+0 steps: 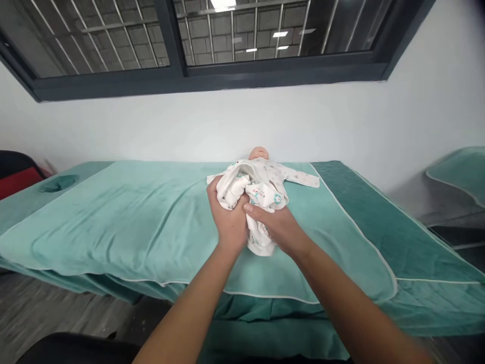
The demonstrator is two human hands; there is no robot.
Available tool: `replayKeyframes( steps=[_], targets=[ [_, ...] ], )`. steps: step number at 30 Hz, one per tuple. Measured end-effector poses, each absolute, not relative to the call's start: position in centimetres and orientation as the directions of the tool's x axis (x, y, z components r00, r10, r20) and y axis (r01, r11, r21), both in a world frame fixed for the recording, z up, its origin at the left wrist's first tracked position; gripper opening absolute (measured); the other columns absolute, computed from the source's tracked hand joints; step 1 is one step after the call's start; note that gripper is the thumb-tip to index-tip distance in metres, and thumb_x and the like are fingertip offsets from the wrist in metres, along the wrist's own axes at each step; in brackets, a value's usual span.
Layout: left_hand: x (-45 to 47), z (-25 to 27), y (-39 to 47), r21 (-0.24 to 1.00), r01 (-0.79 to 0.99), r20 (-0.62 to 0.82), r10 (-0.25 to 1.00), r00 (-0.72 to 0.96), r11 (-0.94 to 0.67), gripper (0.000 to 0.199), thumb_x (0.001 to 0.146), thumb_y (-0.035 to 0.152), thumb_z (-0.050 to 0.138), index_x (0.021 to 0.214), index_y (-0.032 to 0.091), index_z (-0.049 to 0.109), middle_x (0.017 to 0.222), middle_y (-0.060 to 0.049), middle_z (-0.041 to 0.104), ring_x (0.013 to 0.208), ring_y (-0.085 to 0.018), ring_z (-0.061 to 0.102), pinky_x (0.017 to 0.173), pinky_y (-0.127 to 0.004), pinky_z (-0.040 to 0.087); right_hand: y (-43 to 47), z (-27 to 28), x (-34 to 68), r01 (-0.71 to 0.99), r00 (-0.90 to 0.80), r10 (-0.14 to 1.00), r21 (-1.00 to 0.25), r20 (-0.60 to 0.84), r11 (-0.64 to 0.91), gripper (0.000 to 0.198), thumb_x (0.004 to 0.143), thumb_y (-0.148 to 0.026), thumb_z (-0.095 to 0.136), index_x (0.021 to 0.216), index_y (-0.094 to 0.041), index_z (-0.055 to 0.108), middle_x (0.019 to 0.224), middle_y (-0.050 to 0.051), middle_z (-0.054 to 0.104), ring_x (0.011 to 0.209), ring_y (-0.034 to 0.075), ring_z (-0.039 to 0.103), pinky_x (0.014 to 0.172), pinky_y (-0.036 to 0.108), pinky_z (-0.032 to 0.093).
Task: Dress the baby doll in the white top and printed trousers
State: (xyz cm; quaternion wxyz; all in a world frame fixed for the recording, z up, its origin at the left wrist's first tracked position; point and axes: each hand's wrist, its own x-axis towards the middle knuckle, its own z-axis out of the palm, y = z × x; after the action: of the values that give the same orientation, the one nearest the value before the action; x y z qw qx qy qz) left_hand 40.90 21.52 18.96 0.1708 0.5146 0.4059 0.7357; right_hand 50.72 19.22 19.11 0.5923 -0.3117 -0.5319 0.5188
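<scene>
A baby doll lies on its back on the bed, its head (259, 152) toward the wall. It wears a white printed long-sleeved top (278, 173), one sleeve stretched out to the right. In front of it, a bunched white baby garment (265, 194) with green and red prints is gathered up in both hands. My left hand (230, 217) is closed around its left side. On the other side my right hand (278, 225) grips it, thumb on top. Part of the cloth hangs down between the hands. The doll's legs are hidden behind the cloth and hands.
A light green cover (113, 217) with white piping lies over a darker green bedspread (364, 207). The bed stands against a white wall (189, 126) below a barred window (242, 76). A red and black chair (18, 182) is at the far left.
</scene>
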Motion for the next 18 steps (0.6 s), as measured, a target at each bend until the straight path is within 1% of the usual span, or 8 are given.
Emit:
replayKeyframes(
  steps=[3,6,8,11,13,15,17,18],
  targets=[
    [41.7,18.3,22.7,0.797,0.082,0.578,0.716,-0.390,-0.599,0.044,0.073,0.018,0.063,0.114,0.025,0.049,0.110,-0.002,0.062,0.100,-0.017,0.064,0.089,-0.031,0.052,20.2,19.1,50.8,-0.310,-0.058,0.949,-0.909,0.311,0.279,0.057,0.075,-0.036,0.077,0.128,-0.028,0.055,0.121,0.003,0.069,0.118,0.023,0.061,0.103,0.040,0.049],
    [41.8,18.1,23.0,0.822,0.043,0.549,0.772,-0.319,-0.567,0.045,0.079,0.024,0.065,0.121,0.026,0.047,0.118,-0.004,0.062,0.107,-0.018,0.063,0.093,-0.033,0.052,20.8,18.5,51.6,-0.292,-0.009,0.949,-0.909,0.314,0.298,0.057,0.076,-0.037,0.076,0.127,-0.028,0.055,0.123,0.004,0.068,0.116,0.024,0.062,0.101,0.041,0.050],
    [41.6,17.9,23.1,0.837,0.039,0.541,0.814,-0.210,-0.546,0.049,0.081,0.029,0.067,0.126,0.026,0.046,0.124,-0.006,0.060,0.113,-0.020,0.062,0.096,-0.035,0.051,20.9,18.3,53.2,-0.190,0.046,0.942,-0.923,0.333,0.335,0.054,0.076,-0.037,0.075,0.126,-0.027,0.056,0.126,0.004,0.067,0.117,0.025,0.061,0.102,0.041,0.049],
    [40.6,17.4,23.6,0.824,0.070,0.563,0.826,0.016,-0.563,0.060,0.079,0.034,0.073,0.131,0.028,0.045,0.137,-0.008,0.054,0.124,-0.023,0.055,0.102,-0.038,0.048,20.8,18.7,57.3,0.084,0.120,0.914,-0.922,0.386,0.378,0.057,0.071,-0.033,0.079,0.124,-0.026,0.059,0.128,0.006,0.065,0.118,0.027,0.060,0.101,0.042,0.049],
    [39.7,16.6,24.6,0.815,0.094,0.562,0.820,0.109,-0.571,0.058,0.081,0.035,0.071,0.132,0.030,0.045,0.140,-0.008,0.052,0.126,-0.023,0.054,0.102,-0.039,0.047,20.8,19.2,61.0,0.226,0.233,0.878,-0.902,0.418,0.369,0.059,0.069,-0.033,0.080,0.124,-0.025,0.059,0.127,0.009,0.065,0.115,0.029,0.062,0.098,0.044,0.050],
    [38.9,15.6,26.0,0.831,0.128,0.532,0.840,0.106,-0.542,0.047,0.087,0.036,0.064,0.130,0.029,0.047,0.135,-0.008,0.056,0.122,-0.021,0.057,0.099,-0.038,0.048,21.0,18.9,64.8,0.327,0.387,0.831,-0.902,0.400,0.282,0.052,0.075,-0.037,0.075,0.124,-0.028,0.060,0.126,0.011,0.065,0.112,0.032,0.063,0.093,0.046,0.052],
    [38.3,14.4,27.7,0.855,0.182,0.486,0.873,0.048,-0.486,0.035,0.091,0.038,0.057,0.124,0.026,0.051,0.128,-0.008,0.061,0.120,-0.020,0.058,0.098,-0.037,0.048,21.5,17.4,68.3,0.444,0.513,0.775,-0.887,0.369,0.128,0.044,0.075,-0.044,0.074,0.116,-0.031,0.063,0.115,0.013,0.069,0.102,0.036,0.066,0.082,0.050,0.054],
    [38.2,13.8,28.5,0.864,0.207,0.465,0.885,0.023,-0.459,0.031,0.092,0.039,0.055,0.120,0.025,0.053,0.126,-0.008,0.063,0.120,-0.020,0.058,0.098,-0.036,0.048,21.8,16.2,69.8,0.508,0.542,0.755,-0.860,0.370,0.056,0.041,0.075,-0.047,0.073,0.113,-0.033,0.064,0.108,0.014,0.071,0.093,0.036,0.068,0.074,0.051,0.054]
  ],
)
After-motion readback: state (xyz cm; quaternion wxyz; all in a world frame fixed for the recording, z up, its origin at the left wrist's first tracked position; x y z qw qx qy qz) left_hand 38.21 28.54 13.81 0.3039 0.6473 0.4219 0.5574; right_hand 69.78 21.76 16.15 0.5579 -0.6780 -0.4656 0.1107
